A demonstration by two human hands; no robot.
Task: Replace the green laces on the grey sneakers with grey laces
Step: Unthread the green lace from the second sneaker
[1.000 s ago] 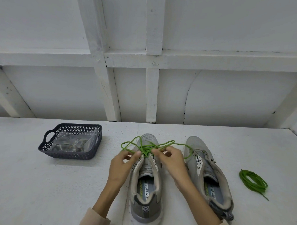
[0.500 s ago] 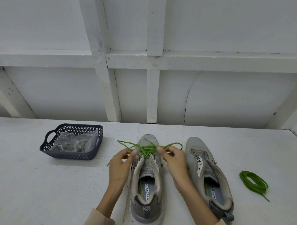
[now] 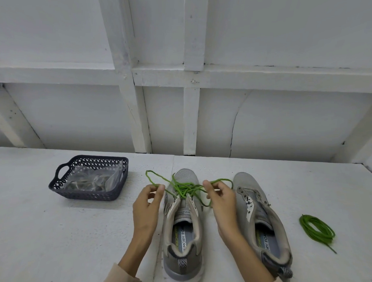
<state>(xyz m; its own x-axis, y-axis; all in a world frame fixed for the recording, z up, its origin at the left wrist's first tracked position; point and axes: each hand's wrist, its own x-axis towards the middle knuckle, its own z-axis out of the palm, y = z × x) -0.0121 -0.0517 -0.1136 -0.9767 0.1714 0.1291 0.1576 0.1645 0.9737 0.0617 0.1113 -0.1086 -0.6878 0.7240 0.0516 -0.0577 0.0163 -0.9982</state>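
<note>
To the left of the left hand, open white tabletop out to a dark plastic lattice basket, well apart from the fingers, with a clear plastic bag inside; contents too blurred to tell. Beyond both hands, more open tabletop up to the white panelled wall along the far edge. Just beside the right hand, on its right, an unlaced grey mesh sneaker, toe pointing away. Farther right, well apart, a coiled green lace lying flat, with the table's right edge beyond. Between the two hands, a second grey mesh sneaker, heel toward the person, with a loosened green round lace bunched over the front eyelets and looping out to both sides.

Left hand: thumb and forefinger pressed together on a strand of that lace, pinching it just off the shoe's left side, remaining fingers loosely curled beneath. Right hand: thumb and forefinger likewise closed on a strand at the shoe's right side, a loop trailing down past the knuckles. Both hands flanking the toe half of the shoe, near its eyelets. Beige sleeve cuff behind the left wrist.
</note>
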